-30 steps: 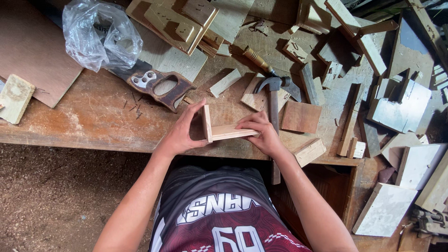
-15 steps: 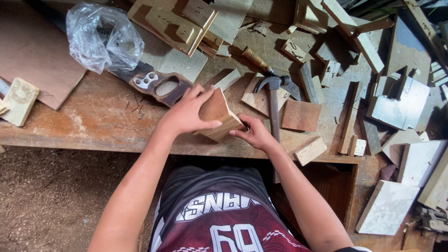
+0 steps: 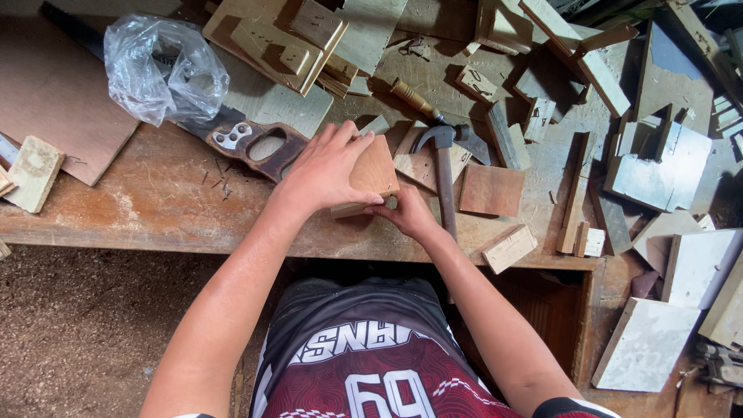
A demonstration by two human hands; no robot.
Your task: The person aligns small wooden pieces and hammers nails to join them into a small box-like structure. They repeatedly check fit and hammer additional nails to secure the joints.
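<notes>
- Head view: the left hand (image 3: 329,166) lies spread, palm down, pressing on the flat reddish-brown square wooden piece (image 3: 373,172) near the front edge of the worn wooden worktop (image 3: 155,209).
- The right hand (image 3: 409,214) pinches that piece's lower right corner, fingers curled, just below the left fingertips.
- A claw hammer with wooden handle (image 3: 443,174) lies just right of the right hand, pointing to the front edge.
- A handsaw's dark brown handle (image 3: 251,145) sits left of the left hand, a crumpled clear plastic bag (image 3: 161,68) behind it.
- Pale wooden offcuts (image 3: 509,248) litter the right end.
</notes>
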